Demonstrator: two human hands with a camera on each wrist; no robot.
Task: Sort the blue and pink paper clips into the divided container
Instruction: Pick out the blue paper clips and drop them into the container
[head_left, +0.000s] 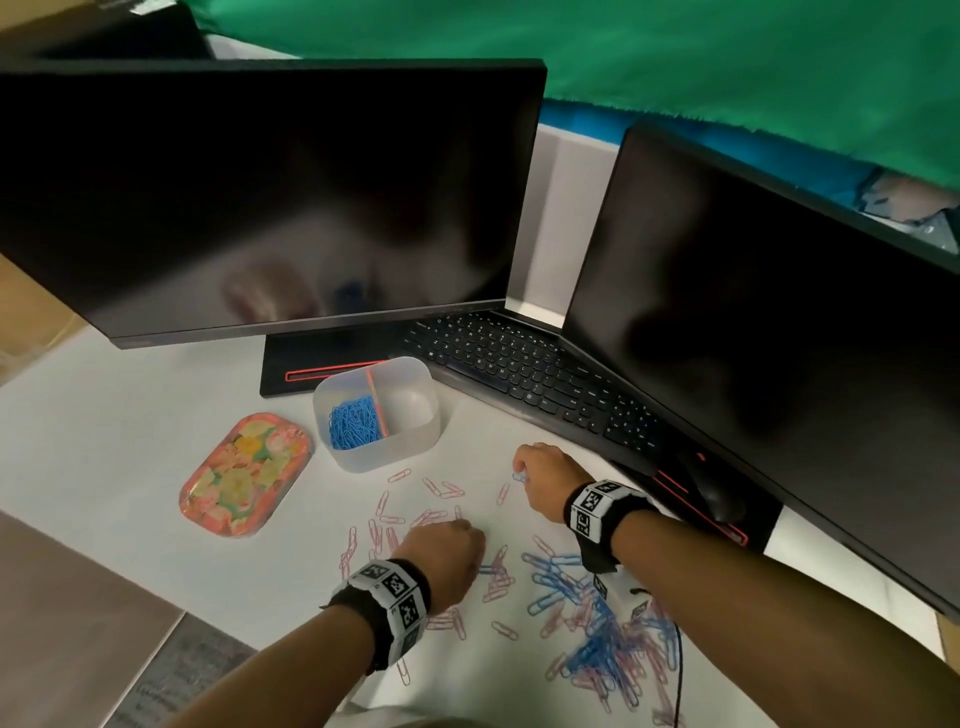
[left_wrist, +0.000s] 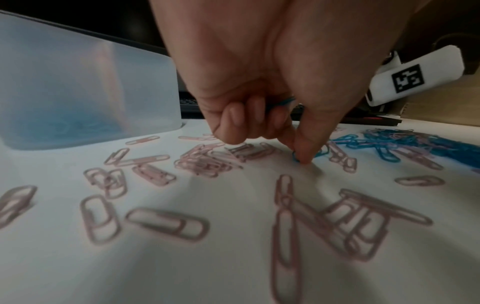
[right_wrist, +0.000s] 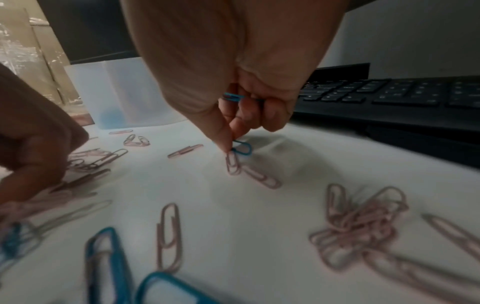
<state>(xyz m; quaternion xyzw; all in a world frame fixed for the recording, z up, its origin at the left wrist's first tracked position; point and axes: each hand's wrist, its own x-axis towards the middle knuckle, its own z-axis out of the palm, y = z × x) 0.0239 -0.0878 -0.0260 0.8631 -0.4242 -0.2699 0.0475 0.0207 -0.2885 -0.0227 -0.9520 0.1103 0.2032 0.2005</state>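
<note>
A translucent divided container (head_left: 387, 458) stands on the white table. Its left compartment holds blue paper clips (head_left: 353, 422), and I see no clips in the right one. Pink clips (head_left: 387, 519) lie scattered in front of it. A mixed blue and pink heap (head_left: 608, 639) lies at the right. My left hand (left_wrist: 298, 157) pinches a blue clip (left_wrist: 320, 153) lying on the table, with more blue clips (left_wrist: 281, 102) tucked in its curled fingers. My right hand (right_wrist: 231, 149) pinches another blue clip (right_wrist: 244, 148) on the table and keeps one blue clip (right_wrist: 233, 96) in its curled fingers.
A floral tray (head_left: 244, 474) lies left of the container. A black keyboard (head_left: 530, 374) and two dark monitors (head_left: 270, 197) stand behind. A dark mouse (head_left: 714, 493) sits by the right monitor's base, and a thin cable (head_left: 678, 670) runs through the heap.
</note>
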